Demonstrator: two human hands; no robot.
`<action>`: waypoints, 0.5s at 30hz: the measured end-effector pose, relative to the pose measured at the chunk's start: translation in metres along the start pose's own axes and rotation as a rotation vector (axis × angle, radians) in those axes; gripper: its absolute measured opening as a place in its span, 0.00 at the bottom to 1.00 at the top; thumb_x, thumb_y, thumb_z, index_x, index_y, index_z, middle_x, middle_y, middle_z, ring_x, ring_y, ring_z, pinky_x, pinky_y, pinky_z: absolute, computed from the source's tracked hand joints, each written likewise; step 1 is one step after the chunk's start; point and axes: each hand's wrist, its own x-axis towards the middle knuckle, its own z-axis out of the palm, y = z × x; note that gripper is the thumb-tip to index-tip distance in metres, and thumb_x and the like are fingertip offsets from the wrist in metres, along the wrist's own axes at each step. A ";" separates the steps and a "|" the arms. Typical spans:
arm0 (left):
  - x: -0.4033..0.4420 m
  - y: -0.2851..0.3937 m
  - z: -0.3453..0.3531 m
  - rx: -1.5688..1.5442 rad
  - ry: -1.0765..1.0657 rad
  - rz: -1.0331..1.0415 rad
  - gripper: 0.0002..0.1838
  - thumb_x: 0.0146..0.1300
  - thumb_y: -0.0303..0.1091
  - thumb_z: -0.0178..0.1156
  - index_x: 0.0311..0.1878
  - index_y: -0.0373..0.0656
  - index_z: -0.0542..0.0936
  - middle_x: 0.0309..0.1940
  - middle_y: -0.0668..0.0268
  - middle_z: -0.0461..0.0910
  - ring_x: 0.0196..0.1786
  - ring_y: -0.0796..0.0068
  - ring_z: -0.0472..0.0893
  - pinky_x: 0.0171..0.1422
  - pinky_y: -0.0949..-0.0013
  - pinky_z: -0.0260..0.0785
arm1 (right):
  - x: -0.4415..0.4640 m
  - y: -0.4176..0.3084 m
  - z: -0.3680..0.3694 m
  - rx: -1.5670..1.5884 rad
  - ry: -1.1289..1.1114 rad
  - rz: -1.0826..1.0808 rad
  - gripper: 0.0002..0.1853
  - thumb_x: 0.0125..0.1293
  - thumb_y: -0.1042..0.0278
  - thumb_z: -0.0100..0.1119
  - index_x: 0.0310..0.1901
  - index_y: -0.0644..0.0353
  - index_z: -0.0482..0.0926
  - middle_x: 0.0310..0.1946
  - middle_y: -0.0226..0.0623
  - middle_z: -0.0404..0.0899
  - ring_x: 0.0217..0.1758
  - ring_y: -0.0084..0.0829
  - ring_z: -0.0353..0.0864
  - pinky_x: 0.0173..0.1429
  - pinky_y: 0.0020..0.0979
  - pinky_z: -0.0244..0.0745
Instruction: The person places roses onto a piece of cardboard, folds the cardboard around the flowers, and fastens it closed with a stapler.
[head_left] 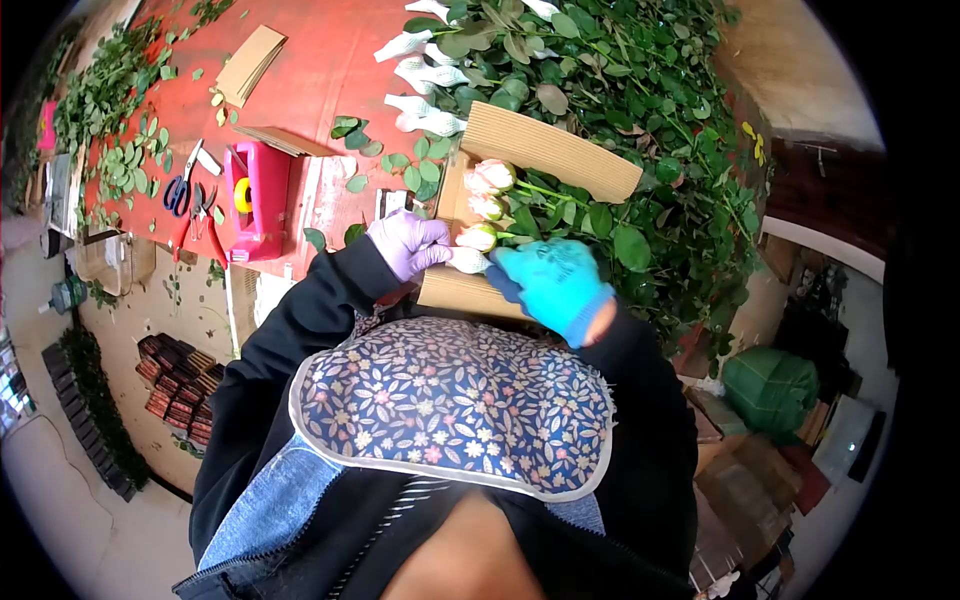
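Pale pink roses (487, 178) lie in a row on an opened sheet of corrugated cardboard (545, 150). At the near end of the row is a rose head in a white net sleeve (468, 260). My left hand (408, 244), in a thin lilac glove, pinches the left end of that net. My right hand (552, 284), in a blue glove with a darker palm, is closed at the net's right side, around the stem end; its fingertips are partly hidden.
More netted roses (430, 75) with long leafy stems (640, 90) cover the back right of the red table (320, 60). Left are a pink tape dispenser (262, 200), scissors (180, 192), red-handled pruners (200, 225), a cardboard piece (250, 66) and loose leaves (130, 165).
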 end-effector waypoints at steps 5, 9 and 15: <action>-0.005 -0.002 0.008 -0.113 0.180 0.020 0.08 0.67 0.33 0.63 0.33 0.39 0.79 0.21 0.60 0.78 0.26 0.65 0.79 0.33 0.65 0.70 | 0.014 0.013 0.018 -0.029 -0.084 -0.027 0.14 0.69 0.55 0.56 0.30 0.53 0.80 0.25 0.39 0.82 0.29 0.43 0.83 0.35 0.45 0.76; -0.018 -0.019 0.002 -0.358 0.252 0.032 0.07 0.68 0.31 0.61 0.34 0.39 0.79 0.23 0.67 0.78 0.27 0.75 0.79 0.34 0.68 0.70 | 0.017 0.019 0.020 -0.028 -0.103 -0.085 0.12 0.68 0.56 0.58 0.29 0.53 0.81 0.22 0.40 0.80 0.26 0.46 0.81 0.32 0.46 0.75; -0.148 -0.070 -0.065 -0.385 0.398 -0.325 0.07 0.64 0.32 0.64 0.33 0.39 0.81 0.21 0.67 0.76 0.27 0.77 0.79 0.32 0.67 0.70 | 0.019 0.012 0.013 -0.057 -0.116 -0.113 0.11 0.66 0.59 0.59 0.29 0.52 0.81 0.22 0.39 0.80 0.25 0.44 0.81 0.31 0.45 0.75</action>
